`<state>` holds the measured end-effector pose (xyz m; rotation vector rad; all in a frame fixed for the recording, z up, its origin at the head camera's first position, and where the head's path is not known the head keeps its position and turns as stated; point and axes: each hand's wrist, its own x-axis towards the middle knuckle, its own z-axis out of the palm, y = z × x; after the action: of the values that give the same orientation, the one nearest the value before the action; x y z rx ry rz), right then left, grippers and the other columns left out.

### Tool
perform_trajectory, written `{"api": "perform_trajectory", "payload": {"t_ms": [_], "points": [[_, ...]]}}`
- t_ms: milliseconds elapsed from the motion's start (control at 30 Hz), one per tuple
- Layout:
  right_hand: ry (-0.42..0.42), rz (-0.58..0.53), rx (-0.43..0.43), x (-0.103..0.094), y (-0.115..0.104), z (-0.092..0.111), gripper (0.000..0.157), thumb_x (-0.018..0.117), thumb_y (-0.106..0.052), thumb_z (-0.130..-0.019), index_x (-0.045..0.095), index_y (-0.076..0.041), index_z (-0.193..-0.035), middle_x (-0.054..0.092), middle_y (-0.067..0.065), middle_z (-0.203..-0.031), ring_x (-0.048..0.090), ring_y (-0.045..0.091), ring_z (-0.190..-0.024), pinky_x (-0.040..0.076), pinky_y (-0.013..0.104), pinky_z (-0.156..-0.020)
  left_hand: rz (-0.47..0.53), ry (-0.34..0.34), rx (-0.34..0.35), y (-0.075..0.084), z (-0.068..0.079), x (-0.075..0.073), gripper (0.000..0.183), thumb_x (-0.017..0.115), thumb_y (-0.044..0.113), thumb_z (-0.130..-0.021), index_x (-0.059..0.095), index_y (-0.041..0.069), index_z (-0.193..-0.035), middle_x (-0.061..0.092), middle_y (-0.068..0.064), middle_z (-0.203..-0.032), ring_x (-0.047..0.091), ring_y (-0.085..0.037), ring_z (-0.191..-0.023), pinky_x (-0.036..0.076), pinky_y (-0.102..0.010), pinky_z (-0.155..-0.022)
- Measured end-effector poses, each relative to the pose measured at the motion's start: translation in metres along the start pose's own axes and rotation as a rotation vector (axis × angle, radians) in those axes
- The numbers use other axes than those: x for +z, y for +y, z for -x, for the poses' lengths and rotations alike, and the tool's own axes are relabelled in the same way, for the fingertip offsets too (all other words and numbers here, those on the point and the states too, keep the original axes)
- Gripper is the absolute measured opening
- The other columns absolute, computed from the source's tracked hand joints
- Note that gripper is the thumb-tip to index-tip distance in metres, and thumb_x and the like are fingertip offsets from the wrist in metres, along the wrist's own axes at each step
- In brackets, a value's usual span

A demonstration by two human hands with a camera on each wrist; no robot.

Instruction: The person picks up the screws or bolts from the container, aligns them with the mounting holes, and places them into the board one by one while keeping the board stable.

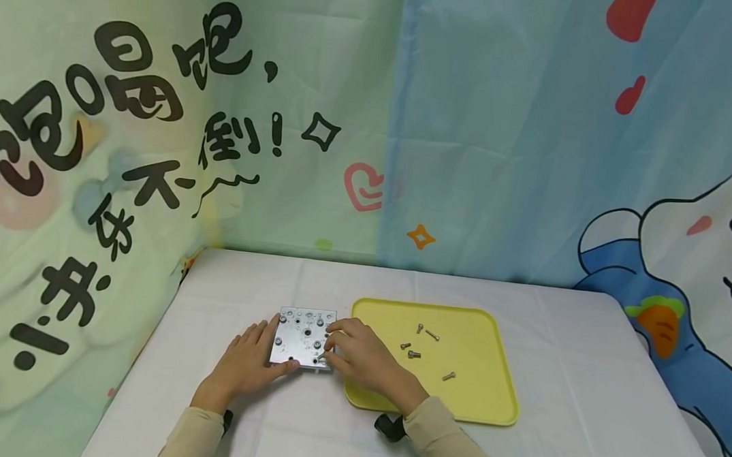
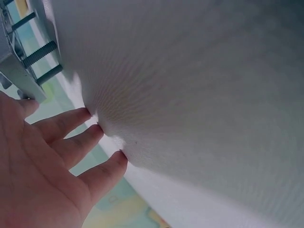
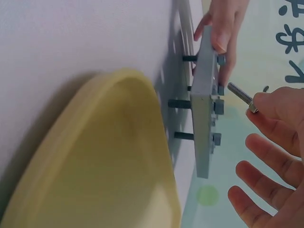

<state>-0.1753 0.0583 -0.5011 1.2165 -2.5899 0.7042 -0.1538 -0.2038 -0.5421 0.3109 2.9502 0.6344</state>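
A silver metal plate with several holes is raised off the white table. Bolts stand in some holes, their threaded ends poking out beneath it in the right wrist view. My left hand lies along the plate's left side, thumb at the front edge and index finger by the back corner. In the left wrist view its other fingertips press the tablecloth. My right hand pinches a bolt by its head between thumb and index finger. The threaded end tilts toward the plate's top, near its front right corner.
To the right of the plate lies a yellow tray with several loose bolts, one of them a thicker bolt. My right forearm crosses the tray's front left part. Printed curtains hang behind the white-covered table.
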Motion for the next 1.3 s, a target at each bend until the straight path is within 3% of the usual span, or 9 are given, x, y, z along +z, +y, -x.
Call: {"api": "perform_trajectory", "payload": {"t_ms": [1067,1300], "points": [[-0.07,0.092,-0.019,0.01,-0.012,-0.011,0.005,0.071,-0.019,-0.094,0.072,-0.014,-0.092,0.064,0.005,-0.118,0.058,0.023,-0.111,0.048,0.037,-0.097,0.0,-0.022,-0.015,0.004,0.001,-0.004,0.108,0.053,0.079,-0.085,0.023,0.007,-0.16,0.037,-0.027,-0.153,0.033,-0.044,-0.141,0.028,-0.063,-0.111],[-0.081,0.103,0.003,0.001,-0.013,-0.009,0.008,0.07,-0.02,-0.095,0.073,-0.013,-0.098,0.063,0.004,-0.121,0.057,0.024,-0.115,0.047,0.039,-0.098,0.0,-0.014,-0.016,0.003,0.0,-0.003,0.107,0.054,0.077,-0.085,0.023,0.007,-0.16,0.037,-0.027,-0.153,0.033,-0.045,-0.141,0.027,-0.064,-0.111]]}}
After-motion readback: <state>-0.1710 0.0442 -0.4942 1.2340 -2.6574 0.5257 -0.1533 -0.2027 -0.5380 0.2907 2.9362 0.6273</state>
